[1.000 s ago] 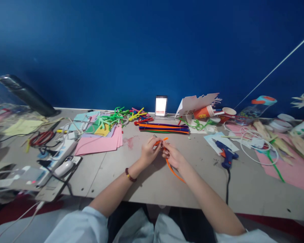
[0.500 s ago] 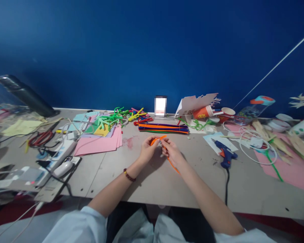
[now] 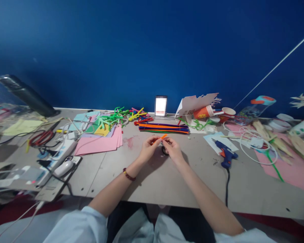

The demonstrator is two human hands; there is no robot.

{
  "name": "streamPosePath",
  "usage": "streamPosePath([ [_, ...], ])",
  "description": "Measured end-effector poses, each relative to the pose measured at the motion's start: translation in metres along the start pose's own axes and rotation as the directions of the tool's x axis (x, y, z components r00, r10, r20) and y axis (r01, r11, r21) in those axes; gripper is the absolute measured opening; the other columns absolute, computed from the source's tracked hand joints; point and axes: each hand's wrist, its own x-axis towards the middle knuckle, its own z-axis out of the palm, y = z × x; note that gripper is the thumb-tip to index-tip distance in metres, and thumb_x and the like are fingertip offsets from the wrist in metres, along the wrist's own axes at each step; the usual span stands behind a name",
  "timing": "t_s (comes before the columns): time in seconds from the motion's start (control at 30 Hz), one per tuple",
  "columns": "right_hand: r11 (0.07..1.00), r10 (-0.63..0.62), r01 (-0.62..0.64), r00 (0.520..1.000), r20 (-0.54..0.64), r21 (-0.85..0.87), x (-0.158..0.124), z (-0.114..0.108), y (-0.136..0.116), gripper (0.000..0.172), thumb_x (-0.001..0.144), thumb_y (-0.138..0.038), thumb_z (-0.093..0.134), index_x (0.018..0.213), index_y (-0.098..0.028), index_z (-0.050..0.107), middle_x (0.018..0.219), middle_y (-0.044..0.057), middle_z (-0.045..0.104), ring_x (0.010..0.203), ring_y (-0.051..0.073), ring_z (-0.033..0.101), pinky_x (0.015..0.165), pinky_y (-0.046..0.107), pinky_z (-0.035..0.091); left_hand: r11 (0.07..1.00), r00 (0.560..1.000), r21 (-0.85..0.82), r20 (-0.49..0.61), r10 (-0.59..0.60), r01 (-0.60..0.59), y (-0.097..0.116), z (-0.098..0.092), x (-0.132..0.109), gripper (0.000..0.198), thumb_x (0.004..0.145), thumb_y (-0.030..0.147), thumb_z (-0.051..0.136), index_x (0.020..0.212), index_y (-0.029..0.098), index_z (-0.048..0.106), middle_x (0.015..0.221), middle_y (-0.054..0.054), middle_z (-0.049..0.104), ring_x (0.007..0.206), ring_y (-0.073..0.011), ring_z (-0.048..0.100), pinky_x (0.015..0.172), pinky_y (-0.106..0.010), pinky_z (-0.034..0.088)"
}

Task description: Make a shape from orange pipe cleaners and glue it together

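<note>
Near the middle of the table, my left hand (image 3: 148,148) is closed in a pinch on an orange pipe cleaner (image 3: 163,136), whose short end sticks up between the two hands. Right beside it, nearly touching, my right hand (image 3: 172,149) is closed around what looks like small scissors (image 3: 164,151); a black handle loop shows below the fingers and a bit of metal at the fingertips. The rest of the pipe cleaner is hidden by the fingers. Beyond the hands lies a bundle of purple, orange and green pipe cleaners (image 3: 164,127).
A blue glue gun (image 3: 226,153) lies on the right, its cord running to the front edge. Pink paper (image 3: 98,145) and green twisted pipe cleaners (image 3: 112,118) are at left. A phone (image 3: 161,106) stands at the wall. A power strip (image 3: 57,160) lies far left.
The long orange tail that hung below my right hand no longer shows. A black loop has come into view under the right hand's fingers. Both hands stay in nearly the same place.
</note>
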Motion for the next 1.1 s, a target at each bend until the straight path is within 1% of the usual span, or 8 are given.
streamPosePath([
  [0.07,0.997,-0.047,0.047,0.999,-0.002,-0.059,0.0001,-0.0010,0.0013,0.030,0.063,-0.046,0.070,0.074,-0.020,0.061,0.061,-0.003,0.057,0.052,0.011,0.047,0.050,0.024,0.035,0.999,0.999,-0.002,0.031,-0.044,0.044,0.0056,0.0000,-0.0004,0.020,0.070,0.035,0.073,0.077,0.017,0.068,0.078,-0.004,0.066,0.069,-0.0122,0.056,0.064,-0.025,0.042],
  [0.13,0.989,-0.093,0.091,0.996,-0.010,-0.116,-0.0003,-0.0017,0.0020,0.028,0.066,-0.045,0.068,0.075,-0.019,0.062,0.070,0.000,0.062,0.059,0.012,0.051,0.058,0.026,0.039,0.997,0.995,-0.009,0.064,-0.081,0.081,0.0098,-0.0005,-0.0002,0.022,0.069,0.037,0.073,0.076,0.017,0.067,0.075,-0.002,0.064,0.064,-0.0103,0.052,0.058,-0.024,0.038],
  [0.27,0.962,-0.164,0.158,0.986,-0.006,-0.224,-0.0021,-0.0023,0.0016,0.024,0.072,-0.041,0.063,0.081,-0.019,0.063,0.078,0.002,0.065,0.066,0.014,0.053,0.066,0.028,0.042,0.995,0.992,-0.055,0.099,-0.082,0.088,0.0117,-0.0013,0.0010,0.024,0.068,0.038,0.073,0.074,0.016,0.065,0.070,0.000,0.059,0.061,-0.0084,0.047,0.057,-0.023,0.034],
  [0.43,0.931,-0.222,0.206,0.975,-0.021,-0.301,-0.0023,-0.0030,0.0010,0.021,0.074,-0.039,0.061,0.080,-0.019,0.062,0.078,0.002,0.065,0.068,0.015,0.054,0.068,0.029,0.044,0.984,0.985,-0.130,0.134,-0.107,0.125,0.0064,-0.0020,0.0029,0.027,0.066,0.039,0.076,0.072,0.015,0.064,0.066,0.001,0.055,0.059,-0.0074,0.043,0.057,-0.022,0.033],
  [0.7,0.936,-0.223,0.202,0.974,-0.039,-0.290,-0.0026,-0.0029,-0.0030,0.021,0.071,-0.040,0.063,0.075,-0.019,0.060,0.074,0.002,0.064,0.066,0.016,0.056,0.066,0.030,0.045,0.958,0.966,-0.212,0.208,-0.151,0.195,0.0035,-0.0056,0.0050,0.032,0.062,0.040,0.079,0.073,0.014,0.065,0.060,0.002,0.053,0.056,-0.0066,0.043,0.054,-0.020,0.033],
  [0.8,0.935,-0.224,0.206,0.974,-0.029,-0.289,-0.0029,-0.0031,-0.0046,0.020,0.072,-0.038,0.062,0.075,-0.019,0.061,0.075,0.002,0.065,0.068,0.016,0.058,0.067,0.030,0.046,0.931,0.951,-0.259,0.236,-0.198,0.258,0.0042,-0.0052,0.0045,0.032,0.062,0.038,0.080,0.076,0.013,0.066,0.060,0.002,0.054,0.055,-0.0058,0.044,0.053,-0.019,0.033],
  [0.93,0.929,-0.248,0.229,0.968,-0.030,-0.290,-0.0025,-0.0029,-0.0054,0.019,0.072,-0.037,0.062,0.078,-0.019,0.061,0.079,0.003,0.066,0.073,0.017,0.060,0.069,0.029,0.048,0.873,0.931,-0.351,0.262,-0.256,0.338,0.0062,-0.0033,0.0028,0.029,0.062,0.032,0.081,0.078,0.013,0.067,0.066,0.000,0.058,0.057,-0.0059,0.048,0.056,-0.019,0.037],
  [1.1,0.921,-0.273,0.253,0.962,-0.028,-0.296,-0.0019,-0.0040,-0.0059,0.018,0.073,-0.037,0.063,0.077,-0.019,0.061,0.079,0.003,0.065,0.073,0.017,0.060,0.070,0.030,0.049,0.828,0.922,-0.422,0.274,-0.273,0.370,0.0074,-0.0011,0.0015,0.026,0.059,0.028,0.082,0.073,0.013,0.067,0.065,0.000,0.059,0.058,-0.0068,0.050,0.058,-0.019,0.040],
])
